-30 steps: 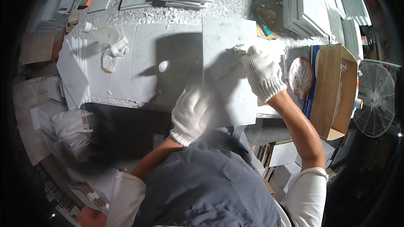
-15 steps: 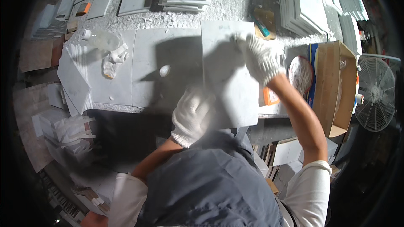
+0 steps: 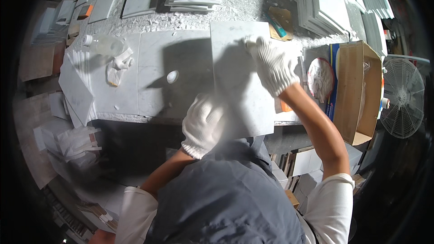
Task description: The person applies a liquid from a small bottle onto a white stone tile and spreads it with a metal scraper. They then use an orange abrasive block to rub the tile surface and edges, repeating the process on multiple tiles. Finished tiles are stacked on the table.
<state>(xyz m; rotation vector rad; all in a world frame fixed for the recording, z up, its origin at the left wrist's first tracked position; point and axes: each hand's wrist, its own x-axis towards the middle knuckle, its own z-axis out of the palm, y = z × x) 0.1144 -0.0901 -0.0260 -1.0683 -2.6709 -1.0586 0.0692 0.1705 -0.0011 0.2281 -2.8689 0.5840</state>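
Hands (image 3: 203, 124) (image 3: 275, 65), pale slab (image 3: 253, 110) under right, beside left

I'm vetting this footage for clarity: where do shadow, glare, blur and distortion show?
Head view: dark shadow across the nearer slab and the slab to its left; head view: glare by the right hand; head view: hazy blur along the left hand's right edge; head view: fisheye bending and black corners.

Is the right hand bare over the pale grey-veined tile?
No, the right hand wears a white knitted glove above the tile.
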